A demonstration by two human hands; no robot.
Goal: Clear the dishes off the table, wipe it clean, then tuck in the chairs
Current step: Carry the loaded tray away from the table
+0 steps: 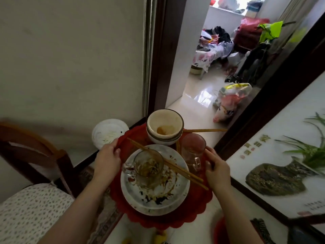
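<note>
- The step in hand, as I judge it, is to carry the loaded red tray (159, 222) away from the surface; both hands grip its scalloped rim, the left hand (107, 156) on the left edge and the right hand (216, 169) on the right edge, fingers curled over the rim.
- To do it well, keep the tray level and move slowly, because the load is stacked and loose.
- Nearest on the tray is a dirty white plate (154, 196) with dark sauce marks; a glass mug (148, 167) with tea remains stands on it.
- A pair of chopsticks (182, 170) lies across the mug and plate, and could slide off if the tray tilts.
- A second glass mug (192, 148) stands just beside the right hand.
- Farther, stacked bowls (164, 129) sit at the far edge, top-heavy; another chopstick (205, 130) sticks out to the right.
- Beyond is a doorway (186, 95), so the sticking ends need care.
</note>
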